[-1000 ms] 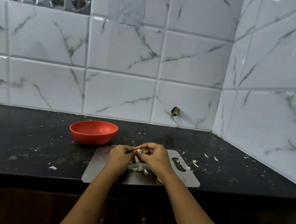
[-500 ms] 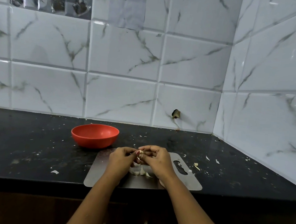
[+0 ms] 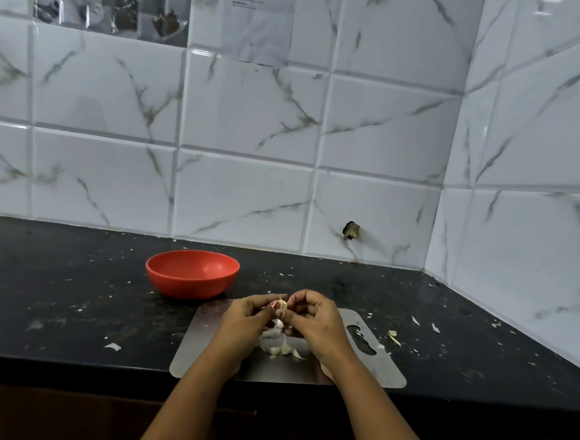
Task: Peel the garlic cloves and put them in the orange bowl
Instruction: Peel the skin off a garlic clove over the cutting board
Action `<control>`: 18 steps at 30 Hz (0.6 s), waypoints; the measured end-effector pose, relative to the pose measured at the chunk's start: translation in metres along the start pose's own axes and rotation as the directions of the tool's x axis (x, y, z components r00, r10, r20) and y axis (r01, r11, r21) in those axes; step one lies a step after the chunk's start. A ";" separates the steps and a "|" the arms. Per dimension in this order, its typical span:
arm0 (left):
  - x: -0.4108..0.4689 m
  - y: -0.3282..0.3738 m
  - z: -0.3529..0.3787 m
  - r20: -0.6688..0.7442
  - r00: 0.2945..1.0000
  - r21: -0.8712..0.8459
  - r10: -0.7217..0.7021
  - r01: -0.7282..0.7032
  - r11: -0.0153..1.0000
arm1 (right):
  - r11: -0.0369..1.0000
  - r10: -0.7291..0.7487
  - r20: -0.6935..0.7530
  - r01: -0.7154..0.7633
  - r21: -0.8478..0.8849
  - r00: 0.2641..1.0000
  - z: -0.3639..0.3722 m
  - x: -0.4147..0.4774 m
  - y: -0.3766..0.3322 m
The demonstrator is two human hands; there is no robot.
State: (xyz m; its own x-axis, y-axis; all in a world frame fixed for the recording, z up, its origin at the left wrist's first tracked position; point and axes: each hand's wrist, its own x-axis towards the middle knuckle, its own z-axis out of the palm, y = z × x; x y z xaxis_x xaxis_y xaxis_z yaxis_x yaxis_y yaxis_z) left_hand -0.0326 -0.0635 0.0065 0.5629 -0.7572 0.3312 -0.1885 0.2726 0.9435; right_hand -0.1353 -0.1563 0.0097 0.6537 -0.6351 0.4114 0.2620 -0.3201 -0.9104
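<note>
Closest to me, both forearms reach in over the counter's front edge. The left hand (image 3: 247, 316) and right hand (image 3: 316, 321) meet above a steel board (image 3: 384, 370), fingers curled, and together they pinch one garlic clove (image 3: 282, 304) between their fingertips. Just below them, at six o'clock from that clove, a small pile of cloves (image 3: 278, 344) and loose skin lies on the board. Peel scraps (image 3: 393, 337) dot the black counter (image 3: 53, 299) at three o'clock from the board. The orange bowl (image 3: 192, 275) stands at ten o'clock from the hands, just beyond the board's far left corner. Behind it rises the tiled wall (image 3: 242, 199), with a dark hole (image 3: 351, 231) at one o'clock.
</note>
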 end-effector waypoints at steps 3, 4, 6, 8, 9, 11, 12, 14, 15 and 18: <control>-0.001 0.001 0.000 0.022 1.000 -0.029 0.006 -0.005 1.000 | 1.000 0.003 0.022 -0.003 -0.012 1.000 0.000 0.000 0.001; -0.001 0.001 -0.001 0.027 1.000 -0.029 -0.002 0.003 1.000 | 1.000 0.003 0.031 -0.003 -0.014 1.000 0.000 0.000 0.002; -0.002 0.002 -0.001 0.041 0.999 -0.036 -0.015 0.016 0.999 | 1.000 0.006 0.050 -0.005 -0.022 0.999 0.000 0.001 0.004; -0.003 0.004 0.001 0.058 0.998 -0.058 -0.024 0.028 0.998 | 0.999 0.012 0.052 -0.011 -0.037 0.999 0.000 0.002 0.006; -0.003 0.005 0.002 0.058 0.998 -0.067 -0.024 0.028 0.997 | 0.999 0.014 0.051 -0.012 -0.051 0.999 0.000 0.002 0.007; -0.004 0.005 0.003 0.026 1.000 -0.042 -0.001 0.003 0.999 | 0.994 0.012 0.058 -0.006 -0.106 0.998 0.000 0.002 0.009; -0.004 0.003 0.003 0.001 1.000 -0.013 0.010 -0.010 1.000 | 0.990 0.011 0.065 -0.002 -0.139 0.998 0.000 0.003 0.009; -0.003 0.001 0.001 -0.036 0.999 0.042 0.016 -0.014 0.999 | 0.981 0.008 0.074 0.006 -0.192 0.997 0.001 0.002 0.010; -0.003 -0.001 0.000 -0.045 0.999 0.066 0.011 -0.008 0.998 | 0.976 0.005 0.073 0.011 -0.218 0.997 0.001 0.003 0.011; -0.002 -0.003 -0.001 -0.065 0.998 0.120 0.011 -0.003 0.993 | 0.940 -0.032 0.050 0.047 -0.337 0.998 0.001 0.005 0.014</control>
State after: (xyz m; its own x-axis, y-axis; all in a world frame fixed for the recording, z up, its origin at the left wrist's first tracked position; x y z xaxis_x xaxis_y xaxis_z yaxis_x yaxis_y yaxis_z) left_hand -0.0321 -0.0621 0.0027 0.6121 -0.7138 0.3404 -0.2855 0.2019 0.9369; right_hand -0.1274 -0.1628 -0.0013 0.6798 -0.5884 0.4378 0.0380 -0.5679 -0.8222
